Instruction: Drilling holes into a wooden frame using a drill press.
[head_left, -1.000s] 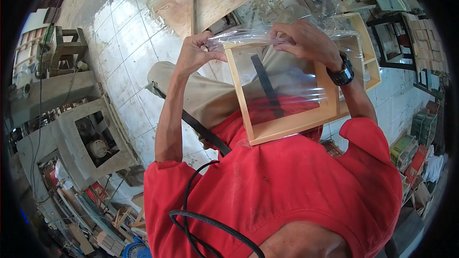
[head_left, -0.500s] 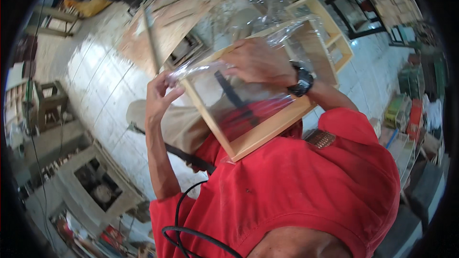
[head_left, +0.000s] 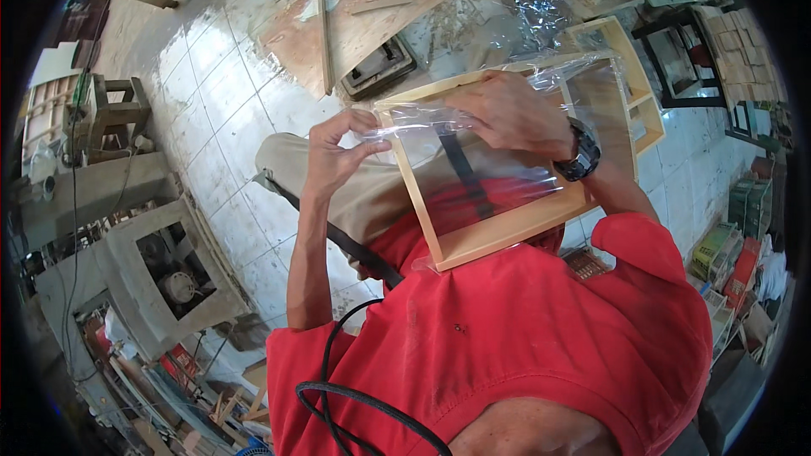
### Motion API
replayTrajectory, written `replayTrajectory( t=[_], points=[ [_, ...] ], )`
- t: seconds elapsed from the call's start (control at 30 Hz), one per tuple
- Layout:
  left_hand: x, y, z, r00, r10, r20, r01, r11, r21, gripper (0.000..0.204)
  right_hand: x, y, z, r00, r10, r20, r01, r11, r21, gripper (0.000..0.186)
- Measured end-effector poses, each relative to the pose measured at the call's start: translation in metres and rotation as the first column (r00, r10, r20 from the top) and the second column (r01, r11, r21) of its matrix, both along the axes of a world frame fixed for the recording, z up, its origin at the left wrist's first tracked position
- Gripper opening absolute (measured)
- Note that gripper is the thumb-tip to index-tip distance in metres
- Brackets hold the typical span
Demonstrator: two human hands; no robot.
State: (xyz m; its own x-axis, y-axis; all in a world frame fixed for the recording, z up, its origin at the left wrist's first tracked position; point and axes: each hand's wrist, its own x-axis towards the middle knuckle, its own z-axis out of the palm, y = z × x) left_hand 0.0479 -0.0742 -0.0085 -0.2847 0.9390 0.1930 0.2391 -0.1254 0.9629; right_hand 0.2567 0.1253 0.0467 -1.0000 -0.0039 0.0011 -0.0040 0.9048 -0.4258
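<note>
Far left, a grey machine stand [head_left: 160, 262] sits on the tiled floor [head_left: 228, 110]; moving in, the left hand [head_left: 334, 156] pinches the edge of clear film [head_left: 507, 169] at the frame's left top corner, fingers clenched on it; the wooden frame [head_left: 498, 232] rests tilted on the lap against a red shirt [head_left: 507, 346]; the right hand [head_left: 511, 114], wristwatch [head_left: 580, 152] on, presses the film onto the top rail, fingers grasping it; beyond, another frame [head_left: 629, 76] lies on the floor.
</note>
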Motion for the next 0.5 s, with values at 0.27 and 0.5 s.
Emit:
replayTrajectory(
  t=[0.27, 0.5],
  points=[
    [-0.009, 0.006, -0.002, 0.991, -0.101, -0.085, 0.098, 0.994, -0.039, 0.015, 0.002, -0.001, -0.010, 0.990, 0.012, -0.139, 0.009, 0.989, 0.146, 0.037],
    [-0.017, 0.042, 0.018, 0.993, 0.111, -0.033, -0.111, 0.829, -0.549, 0.039, -0.006, -0.003, -0.015, 0.974, 0.002, -0.225, 0.014, 0.997, 0.070, 0.022]
  ],
)
